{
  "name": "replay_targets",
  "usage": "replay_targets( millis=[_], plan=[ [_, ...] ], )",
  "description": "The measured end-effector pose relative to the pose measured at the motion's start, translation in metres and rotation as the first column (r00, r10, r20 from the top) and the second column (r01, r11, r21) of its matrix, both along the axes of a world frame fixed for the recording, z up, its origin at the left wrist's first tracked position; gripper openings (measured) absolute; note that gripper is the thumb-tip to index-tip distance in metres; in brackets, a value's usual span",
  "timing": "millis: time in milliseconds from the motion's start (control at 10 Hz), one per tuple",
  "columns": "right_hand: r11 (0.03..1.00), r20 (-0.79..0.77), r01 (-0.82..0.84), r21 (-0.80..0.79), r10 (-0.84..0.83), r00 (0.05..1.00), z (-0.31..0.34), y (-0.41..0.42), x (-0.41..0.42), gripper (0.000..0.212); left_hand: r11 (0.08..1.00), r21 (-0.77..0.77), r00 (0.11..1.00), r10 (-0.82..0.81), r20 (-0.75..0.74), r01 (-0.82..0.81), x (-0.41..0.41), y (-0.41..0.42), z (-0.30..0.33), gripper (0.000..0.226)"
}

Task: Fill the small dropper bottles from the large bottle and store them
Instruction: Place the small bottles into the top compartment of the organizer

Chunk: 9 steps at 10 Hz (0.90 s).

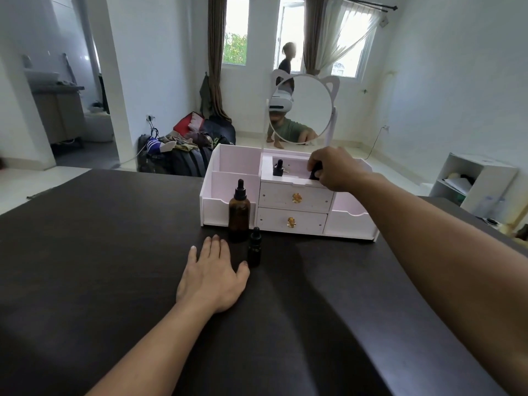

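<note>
A large amber dropper bottle [239,211] stands on the dark table in front of the white organizer [228,207]. Right beside it stands a small black dropper bottle [254,247]. My left hand [213,274] lies flat on the table, fingers straight, its thumb close to the small bottle. Another small dropper bottle [278,168] stands in the organizer's top middle compartment. My right hand [333,168] reaches into that same compartment and grips a further small dark bottle [314,173], mostly hidden by my fingers.
The organizer has two drawers [295,208] with gold knobs, open side trays, and a round cat-ear mirror [303,108] on top. The dark table [114,252] extends left and toward me. A white shelf [474,184] stands at the right; bags lie on the floor behind.
</note>
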State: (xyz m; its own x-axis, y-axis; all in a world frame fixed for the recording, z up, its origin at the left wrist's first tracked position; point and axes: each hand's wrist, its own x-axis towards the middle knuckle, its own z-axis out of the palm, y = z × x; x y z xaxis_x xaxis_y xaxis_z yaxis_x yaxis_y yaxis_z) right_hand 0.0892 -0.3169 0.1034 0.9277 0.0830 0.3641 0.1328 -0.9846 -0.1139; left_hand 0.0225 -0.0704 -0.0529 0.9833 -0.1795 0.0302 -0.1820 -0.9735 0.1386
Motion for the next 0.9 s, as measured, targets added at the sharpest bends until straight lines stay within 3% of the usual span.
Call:
replay_targets(
  millis=[400,900],
  plan=[
    [0.998,-0.036,-0.022,-0.062,0.019,0.999,-0.002,0.002,0.004,0.029,1.0,-0.002,1.0,-0.004,-0.006,0.004,0.001,0.0,0.0,0.074],
    [0.997,-0.001,0.026,0.072,-0.026,1.0,-0.005,-0.003,-0.007,0.053,1.0,-0.017,1.0,-0.005,-0.008,0.005,0.003,0.002,-0.002,0.074]
  ],
)
